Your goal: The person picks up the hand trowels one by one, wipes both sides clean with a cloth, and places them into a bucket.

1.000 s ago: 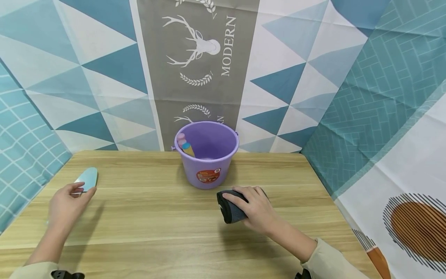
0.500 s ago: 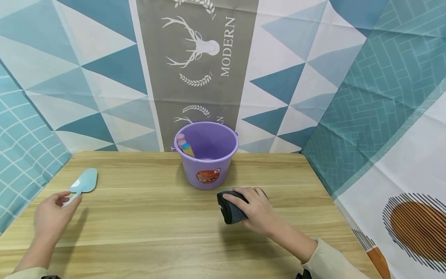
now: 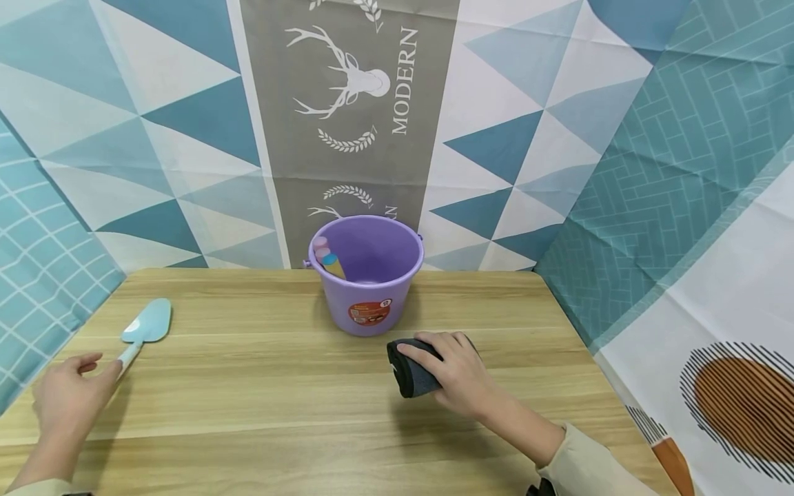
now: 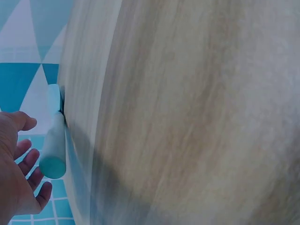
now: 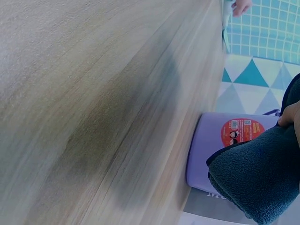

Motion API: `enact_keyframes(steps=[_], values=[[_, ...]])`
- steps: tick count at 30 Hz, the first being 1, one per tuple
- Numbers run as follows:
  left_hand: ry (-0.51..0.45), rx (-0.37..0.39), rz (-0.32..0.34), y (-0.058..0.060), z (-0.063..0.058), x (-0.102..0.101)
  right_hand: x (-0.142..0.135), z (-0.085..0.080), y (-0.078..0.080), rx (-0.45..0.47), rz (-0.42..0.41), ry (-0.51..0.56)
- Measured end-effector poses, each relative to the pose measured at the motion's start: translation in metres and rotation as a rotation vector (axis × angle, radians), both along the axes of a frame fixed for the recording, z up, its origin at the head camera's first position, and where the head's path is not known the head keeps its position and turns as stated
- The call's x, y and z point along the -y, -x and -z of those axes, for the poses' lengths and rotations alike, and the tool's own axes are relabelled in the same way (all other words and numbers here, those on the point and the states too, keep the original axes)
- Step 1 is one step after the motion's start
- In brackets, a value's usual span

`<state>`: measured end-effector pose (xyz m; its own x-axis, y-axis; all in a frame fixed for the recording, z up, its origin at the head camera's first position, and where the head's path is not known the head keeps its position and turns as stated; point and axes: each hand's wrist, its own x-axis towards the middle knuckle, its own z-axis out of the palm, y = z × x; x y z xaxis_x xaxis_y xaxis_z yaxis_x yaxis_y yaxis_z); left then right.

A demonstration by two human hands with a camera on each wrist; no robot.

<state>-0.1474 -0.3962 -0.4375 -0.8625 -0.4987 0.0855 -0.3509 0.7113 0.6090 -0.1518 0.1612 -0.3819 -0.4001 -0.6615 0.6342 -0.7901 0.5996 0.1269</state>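
At the left of the table lies a light blue toy shovel (image 3: 149,321), its blade pointing away and its handle toward me. My left hand (image 3: 69,398) is just beside the handle end, fingers loosely bent. In the left wrist view, a gap shows between the fingers and the shovel's handle (image 4: 54,147). My right hand (image 3: 457,368) grips a folded dark grey towel (image 3: 414,375) with black edging, held over the table right of centre. The towel (image 5: 255,173) overlaps the bucket in the right wrist view.
A purple bucket (image 3: 400,296) with a red label stands at the back middle of the wooden table (image 3: 260,406). Inside, at its left, are pink-topped items and a yellow one with a blue top (image 3: 331,262). Patterned cloth walls (image 3: 502,138) rise behind and at both sides.
My left hand has let go of the shovel and drawn back toward me and left, leaving it on the table. The right hand with the towel has stayed in place.
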Motion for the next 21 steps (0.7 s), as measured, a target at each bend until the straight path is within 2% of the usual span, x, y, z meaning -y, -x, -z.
enact_keyframes(steps=[9, 17, 21], values=[[0.045, 0.021, 0.031, 0.0012, 0.0, -0.0017, -0.0017, 0.001, -0.0008, -0.007, 0.006, 0.002], [0.024, 0.094, 0.046, 0.0037, 0.0027, -0.0011, -0.0033, 0.0021, -0.0011, -0.004, 0.012, 0.003], [0.035, 0.093, 0.052, 0.0046, 0.0039, 0.0001, -0.0039, 0.0019, -0.0012, -0.003, 0.013, 0.003]])
